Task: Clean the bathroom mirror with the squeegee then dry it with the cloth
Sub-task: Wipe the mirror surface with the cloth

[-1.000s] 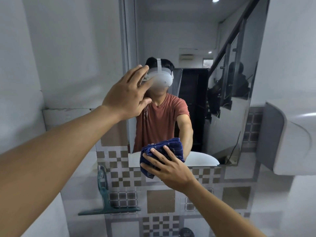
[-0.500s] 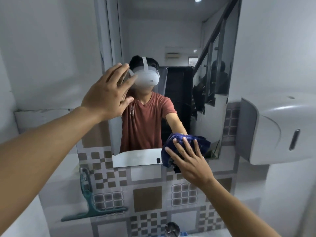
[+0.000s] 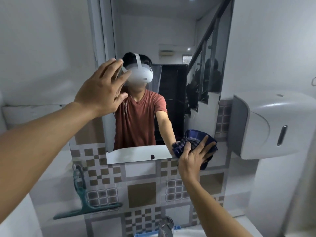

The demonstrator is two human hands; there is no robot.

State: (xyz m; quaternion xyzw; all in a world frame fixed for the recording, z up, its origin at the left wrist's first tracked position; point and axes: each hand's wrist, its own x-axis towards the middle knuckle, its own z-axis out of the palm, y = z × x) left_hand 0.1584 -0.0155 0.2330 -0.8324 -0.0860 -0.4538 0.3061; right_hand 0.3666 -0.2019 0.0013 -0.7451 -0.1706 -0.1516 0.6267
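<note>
The bathroom mirror (image 3: pixel 174 31) hangs on the wall straight ahead. My left hand (image 3: pixel 100 89) lies flat against its left edge with the fingers spread and nothing in it. My right hand (image 3: pixel 193 158) presses a crumpled dark blue checked cloth (image 3: pixel 193 139) against the mirror's bottom right corner. The teal squeegee (image 3: pixel 82 199) hangs on the tiled wall below the mirror, to the left, away from both hands.
A white paper dispenser (image 3: pixel 273 127) juts out from the wall just right of the cloth. A chrome tap (image 3: pixel 165 226) and a blue object (image 3: pixel 148 234) sit at the bottom edge. Patterned tiles (image 3: pixel 142 194) cover the wall under the mirror.
My right hand has slid the cloth rightward along the mirror's bottom edge to its right corner. My left hand has stayed flat on the mirror's left side. My view shifted slightly right.
</note>
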